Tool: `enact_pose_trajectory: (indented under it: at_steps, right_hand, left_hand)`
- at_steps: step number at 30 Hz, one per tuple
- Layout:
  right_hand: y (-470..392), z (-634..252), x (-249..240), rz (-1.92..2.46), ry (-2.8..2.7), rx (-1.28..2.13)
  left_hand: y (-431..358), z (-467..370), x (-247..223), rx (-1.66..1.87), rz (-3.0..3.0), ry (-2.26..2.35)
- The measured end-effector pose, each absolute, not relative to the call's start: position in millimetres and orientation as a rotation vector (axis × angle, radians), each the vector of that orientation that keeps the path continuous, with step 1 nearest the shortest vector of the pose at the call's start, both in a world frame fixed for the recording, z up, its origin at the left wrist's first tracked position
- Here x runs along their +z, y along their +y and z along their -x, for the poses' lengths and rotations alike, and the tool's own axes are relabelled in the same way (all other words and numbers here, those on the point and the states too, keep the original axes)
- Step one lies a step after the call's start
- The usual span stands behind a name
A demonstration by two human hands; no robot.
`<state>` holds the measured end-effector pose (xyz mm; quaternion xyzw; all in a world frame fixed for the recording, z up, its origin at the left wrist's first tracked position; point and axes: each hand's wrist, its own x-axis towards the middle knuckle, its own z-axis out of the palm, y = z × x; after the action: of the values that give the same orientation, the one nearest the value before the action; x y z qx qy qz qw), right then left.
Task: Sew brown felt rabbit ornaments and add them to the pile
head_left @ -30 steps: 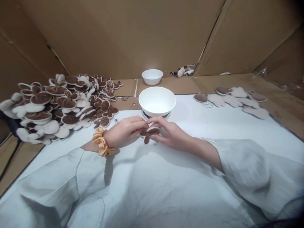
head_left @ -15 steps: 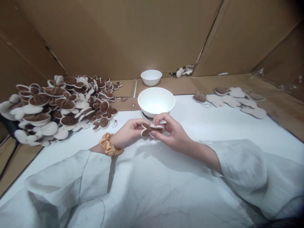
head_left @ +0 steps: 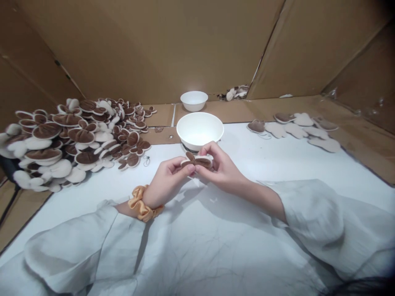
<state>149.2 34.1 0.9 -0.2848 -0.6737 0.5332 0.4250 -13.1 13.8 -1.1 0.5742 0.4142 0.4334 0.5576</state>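
Note:
Between my two hands is a small brown-and-cream plush piece [head_left: 202, 161], shaped like a bunny head with ear lobes. My left hand [head_left: 171, 176] pinches its left side, the thumb on the brown face. On its right side, the thumb and fingers of my right hand [head_left: 220, 170] are closed. The piece is held above the white table, just in front of a large white bowl [head_left: 200, 127]. What lies inside that bowl cannot be made out. A yellow scrunchie [head_left: 142, 204] circles my left wrist.
A big heap of similar plush pieces [head_left: 68, 133] covers the table's left. Flat plush pieces [head_left: 317, 132] lie at the right. A smaller white bowl [head_left: 194, 100] stands behind the large one. Cardboard walls [head_left: 160, 45] enclose the back and sides.
My left thumb has come over the front of the plush piece, and the left hand has turned. The piece's ear lobes now point more upward and left. My right hand keeps its pinch.

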Motion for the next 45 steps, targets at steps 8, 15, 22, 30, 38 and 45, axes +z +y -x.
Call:
enact_pose_trajectory:
  at_steps: [8, 15, 22, 30, 38, 45]
  right_hand:
    - [32, -153, 14, 0.928, -1.581, 1.574]
    - [38, -157, 17, 0.936, -1.425, 1.741]
    - [37, -153, 13, 0.753, -1.12, 1.938]
    - [39, -154, 10, 0.696, -1.121, 1.94]
    - [42, -158, 19, 0.977, -1.459, 1.841]
    - [47, -164, 26, 1.105, -1.643, 1.895]
  left_hand:
    - [14, 15, 6, 1.117, -1.568, 1.12]
    - [13, 16, 4, 1.126, -1.583, 1.149]
    - [13, 13, 6, 1.167, -1.55, 1.109]
    - [15, 14, 2, 1.177, -1.499, 1.12]
    - [12, 18, 0, 1.099, -1.754, 1.218]
    - [11, 18, 4, 1.014, -1.974, 1.241]
